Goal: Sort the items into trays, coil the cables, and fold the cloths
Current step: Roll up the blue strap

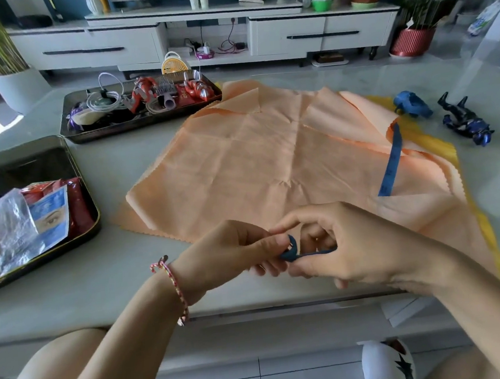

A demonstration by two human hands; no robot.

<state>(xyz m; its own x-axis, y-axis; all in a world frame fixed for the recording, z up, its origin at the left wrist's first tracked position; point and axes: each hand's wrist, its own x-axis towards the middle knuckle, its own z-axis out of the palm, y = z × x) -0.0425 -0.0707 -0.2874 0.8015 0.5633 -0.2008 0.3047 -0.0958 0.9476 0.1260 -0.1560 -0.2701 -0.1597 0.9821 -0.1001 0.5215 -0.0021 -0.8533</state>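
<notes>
Both hands meet just above the near edge of the desk [107,295]. The left hand [233,252] is closed, thumb and fingers pinching the rolled end of a blue tape [290,250], and the right hand [347,247] is curled around the same tape from the other side, its forefinger arched over the small coil and its thumb beneath. The tape runs out of sight under the right hand and shows again beyond it as a flat blue strip lying on an orange cloth [255,164] (its far end tucked under a fold). That cloth is spread open just beyond the hands, over a yellow cloth [438,142] whose edge peeks out past the right hand. Farther beyond the right hand lie a blue toy [412,104] and a dark toy figure [466,123]. Off to the left of the left hand sits a tray [57,145] holding foil packets [12,222], and beyond it a second tray [134,125] with a coiled white cable [103,99] and red toys [195,91].
</notes>
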